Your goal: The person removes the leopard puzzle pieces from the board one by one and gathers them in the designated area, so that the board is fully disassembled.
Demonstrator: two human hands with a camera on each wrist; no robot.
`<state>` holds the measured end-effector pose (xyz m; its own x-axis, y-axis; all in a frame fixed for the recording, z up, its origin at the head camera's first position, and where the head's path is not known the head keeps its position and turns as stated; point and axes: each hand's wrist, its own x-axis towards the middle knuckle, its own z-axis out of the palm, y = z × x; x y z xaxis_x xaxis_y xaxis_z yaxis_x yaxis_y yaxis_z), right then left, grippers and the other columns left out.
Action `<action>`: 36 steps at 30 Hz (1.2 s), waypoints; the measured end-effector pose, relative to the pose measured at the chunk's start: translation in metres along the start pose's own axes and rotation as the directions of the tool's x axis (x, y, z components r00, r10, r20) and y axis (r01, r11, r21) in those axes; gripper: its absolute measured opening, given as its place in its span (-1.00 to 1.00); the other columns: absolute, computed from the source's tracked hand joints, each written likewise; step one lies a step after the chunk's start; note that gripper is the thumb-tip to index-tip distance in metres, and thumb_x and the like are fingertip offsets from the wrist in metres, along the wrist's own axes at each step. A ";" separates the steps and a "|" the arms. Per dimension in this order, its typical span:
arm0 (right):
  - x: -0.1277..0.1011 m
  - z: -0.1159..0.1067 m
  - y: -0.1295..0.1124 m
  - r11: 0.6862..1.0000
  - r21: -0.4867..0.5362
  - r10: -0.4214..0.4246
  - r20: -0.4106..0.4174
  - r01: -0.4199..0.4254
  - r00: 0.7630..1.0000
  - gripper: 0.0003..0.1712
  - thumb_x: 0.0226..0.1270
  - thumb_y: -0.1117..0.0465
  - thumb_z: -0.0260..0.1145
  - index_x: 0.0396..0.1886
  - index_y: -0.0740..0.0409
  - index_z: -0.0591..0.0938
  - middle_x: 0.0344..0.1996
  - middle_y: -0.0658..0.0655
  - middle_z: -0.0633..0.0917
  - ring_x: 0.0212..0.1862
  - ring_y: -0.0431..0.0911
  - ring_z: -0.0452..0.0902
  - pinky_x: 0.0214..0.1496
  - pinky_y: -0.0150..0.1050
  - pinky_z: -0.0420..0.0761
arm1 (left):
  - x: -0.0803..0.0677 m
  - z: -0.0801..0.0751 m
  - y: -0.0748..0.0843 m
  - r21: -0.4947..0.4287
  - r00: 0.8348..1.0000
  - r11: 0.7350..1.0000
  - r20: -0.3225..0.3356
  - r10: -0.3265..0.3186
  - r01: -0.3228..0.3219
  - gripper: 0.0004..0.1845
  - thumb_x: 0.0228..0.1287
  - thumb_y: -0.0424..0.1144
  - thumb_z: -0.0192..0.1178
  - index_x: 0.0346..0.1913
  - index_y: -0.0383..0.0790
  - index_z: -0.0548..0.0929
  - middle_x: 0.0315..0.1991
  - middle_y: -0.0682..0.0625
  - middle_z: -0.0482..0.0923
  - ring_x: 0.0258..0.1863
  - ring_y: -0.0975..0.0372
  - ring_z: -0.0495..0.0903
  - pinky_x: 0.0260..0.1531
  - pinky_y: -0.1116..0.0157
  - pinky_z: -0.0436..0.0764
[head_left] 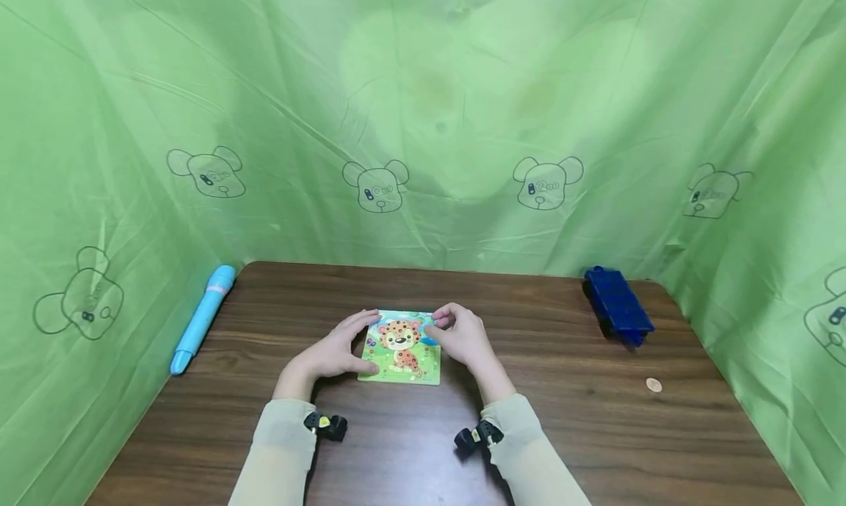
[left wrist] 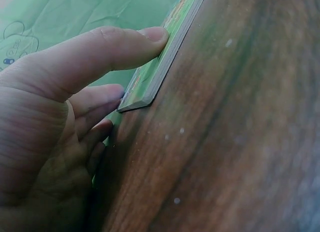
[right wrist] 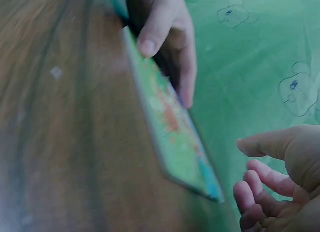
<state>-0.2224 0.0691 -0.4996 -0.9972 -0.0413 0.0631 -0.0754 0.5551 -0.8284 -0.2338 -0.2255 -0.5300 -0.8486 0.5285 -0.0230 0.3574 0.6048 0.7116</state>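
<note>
A flat, square puzzle board (head_left: 396, 374) with a cartoon leopard on green and blue lies on the brown table. Its thick layered edge (left wrist: 162, 71) shows in the left wrist view. My left hand (head_left: 337, 350) holds the board by its left side, the thumb (left wrist: 145, 39) pressing the near edge and the fingers (left wrist: 97, 96) at the far side. At the upper right corner is my right hand (head_left: 464, 335), thumb and fingers bent. In the right wrist view this hand (right wrist: 285, 174) stands apart from the board, with nothing visible between its thumb and fingers.
A light-blue torch-shaped toy (head_left: 203, 319) lies along the table's left edge. Far right sits a dark blue toy wagon (head_left: 617, 304), with a small pale round disc (head_left: 653, 385) nearer me. Green curtains (head_left: 456, 219) with bear-head outlines surround the wooden table (head_left: 562, 418).
</note>
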 end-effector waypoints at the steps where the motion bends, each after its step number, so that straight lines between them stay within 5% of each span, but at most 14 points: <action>1: 0.000 0.003 0.003 1.000 0.003 0.008 0.002 -0.008 1.000 -0.69 0.18 0.08 0.54 -0.14 0.09 0.70 -0.35 -0.05 0.70 -0.30 -0.14 0.56 -0.21 -0.18 0.57 | -0.001 0.000 0.000 0.003 1.000 1.000 0.003 -0.001 0.001 0.14 -0.04 0.14 0.56 0.58 -0.06 0.20 0.62 0.02 0.00 0.61 0.02 -0.14 0.45 -0.24 0.01; 12: 0.001 0.004 0.017 0.966 0.237 0.059 0.199 -0.107 0.978 -0.46 0.13 0.20 0.57 0.11 0.21 0.64 -0.20 0.18 0.64 -0.22 -0.08 0.49 -0.26 -0.29 0.51 | -0.004 -0.003 -0.001 0.000 1.000 1.000 -0.004 -0.012 0.012 0.14 -0.04 0.13 0.57 0.59 -0.05 0.19 0.61 0.03 0.01 0.61 0.03 -0.14 0.46 -0.21 0.03; 36: 0.004 0.000 0.022 0.978 0.185 0.060 0.202 -0.098 0.978 -0.29 0.10 0.21 0.58 0.28 0.23 0.57 -0.27 0.10 0.63 -0.27 -0.10 0.48 -0.33 -0.33 0.50 | 0.001 -0.003 0.006 0.003 1.000 1.000 0.005 -0.028 0.028 0.06 0.03 0.10 0.53 0.58 0.00 0.22 0.61 0.05 0.00 0.60 0.03 -0.12 0.44 -0.23 0.05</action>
<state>-0.2278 0.0813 -0.5178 -0.9794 -0.1749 -0.1006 0.0241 0.3936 -0.9190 -0.2335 -0.2235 -0.5234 -0.8562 0.5144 -0.0470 0.3345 0.6215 0.7084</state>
